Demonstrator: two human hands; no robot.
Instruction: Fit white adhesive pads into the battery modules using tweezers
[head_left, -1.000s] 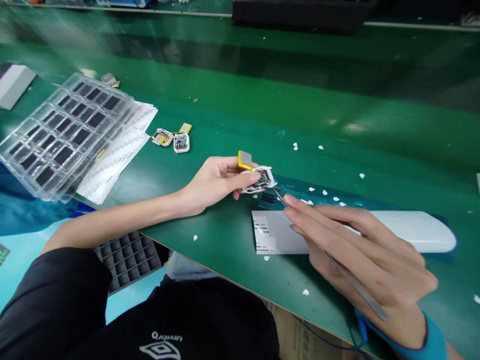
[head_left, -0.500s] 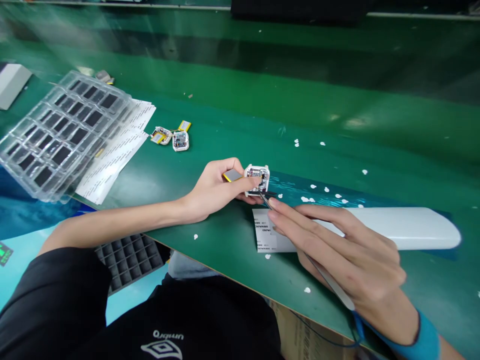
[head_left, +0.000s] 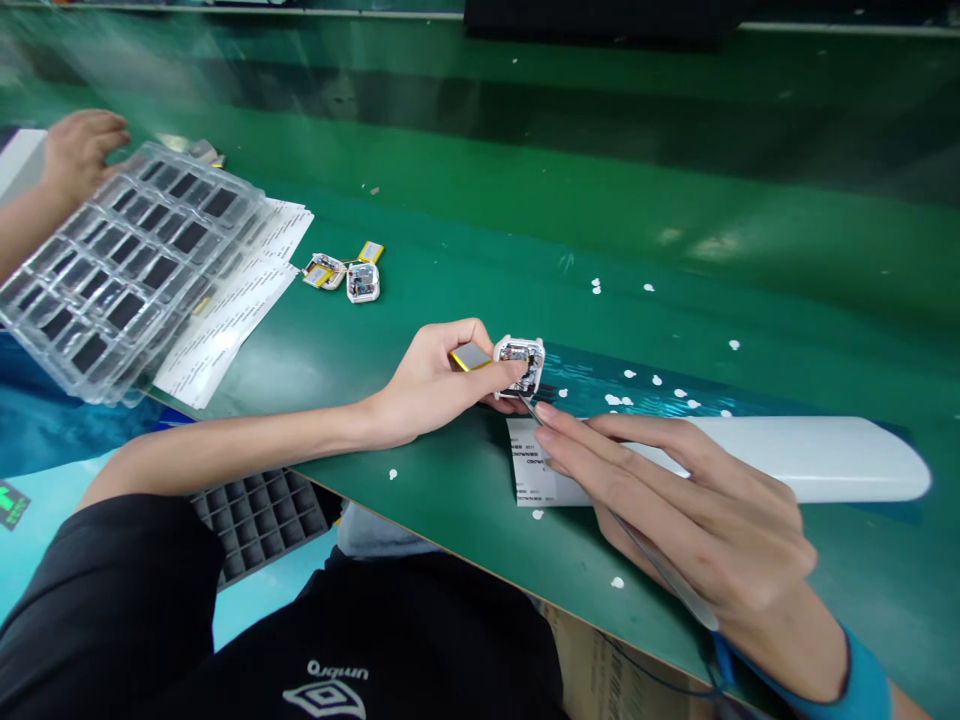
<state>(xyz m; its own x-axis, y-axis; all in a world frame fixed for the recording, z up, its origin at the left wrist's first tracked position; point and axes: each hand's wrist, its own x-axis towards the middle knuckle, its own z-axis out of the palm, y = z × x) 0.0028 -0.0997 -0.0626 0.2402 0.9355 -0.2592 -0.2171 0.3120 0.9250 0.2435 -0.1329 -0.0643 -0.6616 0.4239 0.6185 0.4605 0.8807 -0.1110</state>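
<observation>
A small white watch casing (head_left: pixel 534 350) with a circuit board inside is pinched in my left hand (head_left: pixel 427 390), the thumb pressing over its open face. Beside it, near the bent index finger, sticks out a flat grey battery with yellow edges (head_left: pixel 471 356). My right hand (head_left: pixel 682 500) is closed on metal tweezers (head_left: pixel 667 575). Their tips reach the casing's lower edge, where small dark strips show; whether they grip anything there I cannot tell. Under my right hand lies a white strip of printed backing paper (head_left: pixel 536 470).
Two more white casings (head_left: pixel 364 283) with batteries lie left of centre. Stacked clear plastic trays (head_left: pixel 142 245) overlap printed sheets (head_left: pixel 232 300) at the left, where another person's hand (head_left: pixel 82 155) touches the tray edge. White paper dots (head_left: pixel 630 373) are scattered about. A blue wristband (head_left: pixel 862 670) circles my right wrist.
Another person's hand has come in from the left at the trays. The casing has tilted slightly and shifted a little right and down in my left hand. The tweezers stay at its lower edge.
</observation>
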